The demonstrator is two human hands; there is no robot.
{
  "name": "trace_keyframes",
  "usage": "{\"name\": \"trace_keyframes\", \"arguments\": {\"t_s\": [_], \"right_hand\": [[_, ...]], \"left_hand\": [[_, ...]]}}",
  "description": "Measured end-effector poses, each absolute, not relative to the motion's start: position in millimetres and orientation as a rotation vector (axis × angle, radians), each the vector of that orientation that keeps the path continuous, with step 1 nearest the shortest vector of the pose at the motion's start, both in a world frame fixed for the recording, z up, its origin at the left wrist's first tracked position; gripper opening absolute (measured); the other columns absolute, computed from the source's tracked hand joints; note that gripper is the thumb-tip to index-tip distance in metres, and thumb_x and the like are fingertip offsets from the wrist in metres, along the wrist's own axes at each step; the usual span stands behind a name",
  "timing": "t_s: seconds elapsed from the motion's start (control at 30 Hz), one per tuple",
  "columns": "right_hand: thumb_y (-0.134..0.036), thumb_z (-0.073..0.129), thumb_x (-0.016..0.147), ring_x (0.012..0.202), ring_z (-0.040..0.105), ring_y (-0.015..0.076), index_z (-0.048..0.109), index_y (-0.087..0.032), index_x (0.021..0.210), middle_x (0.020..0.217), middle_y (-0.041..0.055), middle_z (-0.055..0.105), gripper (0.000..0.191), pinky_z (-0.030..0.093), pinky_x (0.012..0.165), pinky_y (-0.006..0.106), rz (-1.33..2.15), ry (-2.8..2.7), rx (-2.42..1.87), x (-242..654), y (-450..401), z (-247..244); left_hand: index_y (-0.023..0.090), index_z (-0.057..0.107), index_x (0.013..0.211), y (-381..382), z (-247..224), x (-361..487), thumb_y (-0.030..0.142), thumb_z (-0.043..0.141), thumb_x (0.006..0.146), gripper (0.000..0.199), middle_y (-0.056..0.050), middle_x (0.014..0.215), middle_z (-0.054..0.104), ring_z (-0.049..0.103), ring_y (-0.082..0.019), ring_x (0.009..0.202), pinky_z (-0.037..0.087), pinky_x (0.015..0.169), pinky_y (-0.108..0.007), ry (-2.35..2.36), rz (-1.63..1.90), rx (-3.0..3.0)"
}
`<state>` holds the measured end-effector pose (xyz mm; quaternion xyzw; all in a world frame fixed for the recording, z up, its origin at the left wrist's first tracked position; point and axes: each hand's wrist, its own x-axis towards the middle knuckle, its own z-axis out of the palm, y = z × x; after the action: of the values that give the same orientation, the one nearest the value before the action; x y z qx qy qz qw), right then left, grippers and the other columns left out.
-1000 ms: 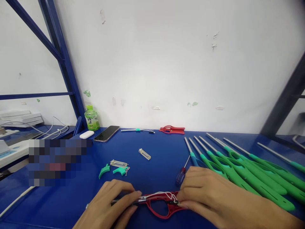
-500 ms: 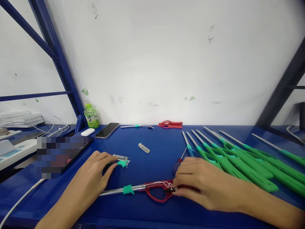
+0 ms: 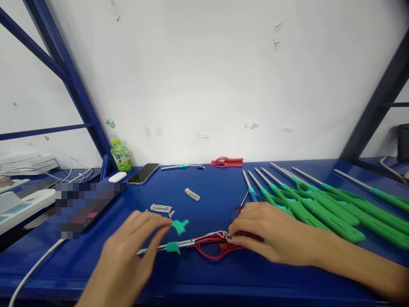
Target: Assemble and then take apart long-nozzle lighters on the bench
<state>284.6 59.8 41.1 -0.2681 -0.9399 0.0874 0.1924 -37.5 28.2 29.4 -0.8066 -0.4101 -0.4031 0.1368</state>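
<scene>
My left hand [image 3: 129,251] pinches a small teal plastic trigger [image 3: 180,227] between thumb and fingertips, raised just above a metal tube [image 3: 185,243]. That tube, with a teal collar [image 3: 173,247] around it, runs into the red handle shell [image 3: 211,256] of a long-reach lighter, which lies open. White wire [image 3: 217,234] curls along the shell to a small black part at my right fingertips. Closed over the shell's right end, my right hand [image 3: 271,234] hides much of it. Beyond that hand lies a screwdriver [image 3: 236,212], its handle partly covered.
Two clear fuel tanks [image 3: 160,208] [image 3: 192,194] lie mid-table. Several green lighters [image 3: 316,209] spread along the right. A second tube [image 3: 174,167], red shells [image 3: 226,162], a phone [image 3: 143,173], a white case [image 3: 117,177] and a bottle [image 3: 122,157] sit toward the wall.
My left hand has lifted the teal trigger from beside the clear tank and brought it right and nearer, toward the red shell. My right hand stays on the shell; the view has shifted slightly.
</scene>
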Motion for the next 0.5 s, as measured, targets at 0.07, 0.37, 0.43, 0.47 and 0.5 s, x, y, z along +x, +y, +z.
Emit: {"name": "trace_keyframes", "arguments": {"t_s": [0.07,0.37,0.43,0.47,0.5], "right_hand": [[-0.034,0.053,0.11,0.075,0.061,0.0186,0.074,-0.022,0.103,0.087,0.0009,0.076,0.025,0.041,0.074,0.032,0.243,-2.636,-0.756,284,60,41],[-0.034,0.055,0.11,0.08,0.063,0.0187,0.073,-0.022,0.104,0.091,0.0003,0.077,0.023,0.042,0.078,0.033,0.248,-2.644,-0.719,286,60,39],[-0.034,0.056,0.11,0.081,0.064,0.0182,0.073,-0.023,0.104,0.092,-0.0002,0.077,0.021,0.043,0.079,0.032,0.272,-2.64,-0.707,285,61,39],[-0.034,0.057,0.11,0.082,0.064,0.0179,0.073,-0.023,0.104,0.092,-0.0004,0.077,0.021,0.043,0.08,0.032,0.285,-2.638,-0.708,285,61,38],[-0.034,0.057,0.109,0.082,0.065,0.0177,0.073,-0.023,0.103,0.092,-0.0006,0.077,0.021,0.043,0.08,0.032,0.3,-2.637,-0.709,285,62,38]], "left_hand": [[0.027,0.069,0.106,18,24,-17,0.016,0.057,0.105,0.017,0.002,0.094,0.075,0.069,-0.015,0.083,0.055,0.079,-0.025,-1.082,-1.16,-2.468],[0.021,0.066,0.121,18,1,11,0.003,0.049,0.103,0.031,-0.002,0.097,0.071,0.061,-0.018,0.079,0.054,0.075,-0.033,-1.06,-1.005,-2.583],[0.021,0.065,0.125,19,0,13,0.002,0.05,0.103,0.032,-0.003,0.101,0.071,0.063,-0.018,0.082,0.055,0.079,-0.035,-1.041,-1.019,-2.599],[0.021,0.064,0.126,19,-1,14,0.002,0.05,0.103,0.033,-0.004,0.101,0.071,0.063,-0.018,0.082,0.055,0.078,-0.035,-1.027,-1.027,-2.61],[0.021,0.064,0.127,19,-1,16,0.002,0.049,0.103,0.034,-0.004,0.1,0.07,0.062,-0.018,0.082,0.054,0.077,-0.034,-1.025,-1.024,-2.624]]}}
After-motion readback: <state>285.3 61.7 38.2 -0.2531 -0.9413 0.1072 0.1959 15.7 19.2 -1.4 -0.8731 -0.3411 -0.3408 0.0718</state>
